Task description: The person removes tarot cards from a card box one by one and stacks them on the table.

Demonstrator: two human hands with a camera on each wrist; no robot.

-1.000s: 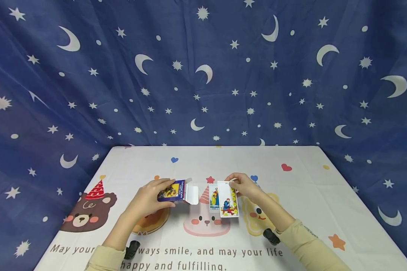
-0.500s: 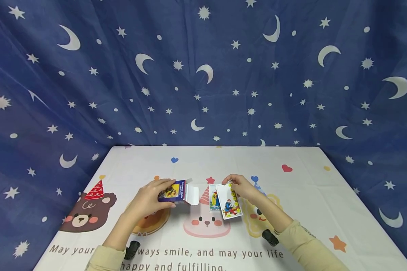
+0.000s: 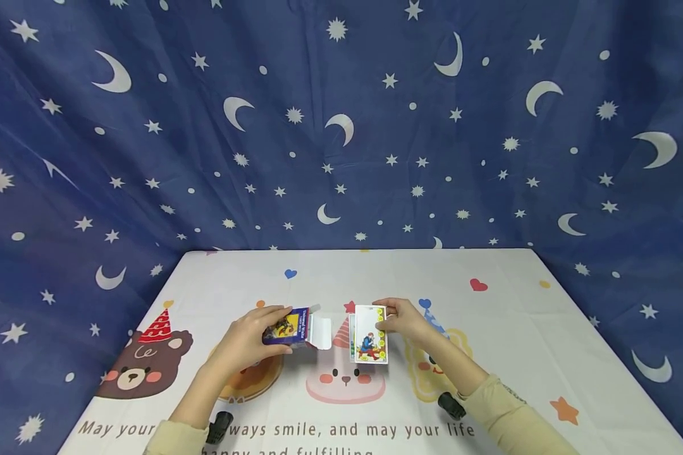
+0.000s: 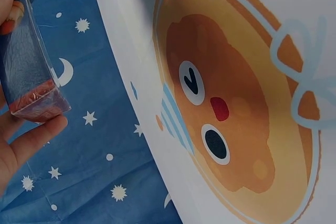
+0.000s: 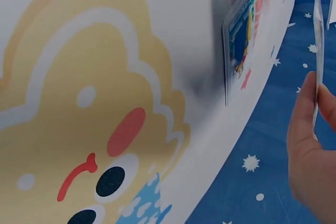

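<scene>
My left hand grips a blue and yellow tarot card box by its sides, fingers on the far edge and thumb on the near one. The box's white flap hangs out at its right end. In the left wrist view the box shows a clear-wrapped side, with fingers at its bottom corner. My right hand pinches a tarot card with a seated figure and yellow coins, seen edge-on in the right wrist view. Below it, a stack of tarot cards lies on the tablecloth, mostly covered in the head view.
A white tablecloth with printed cartoon figures and lettering covers the table. Blue curtains with moons and stars hang behind and at both sides. Black wrist devices sit under both forearms.
The pinched card first tilted and swung slightly right, then came back upright and moved left over the stack, covering most of it. The left hand and box stay in place.
</scene>
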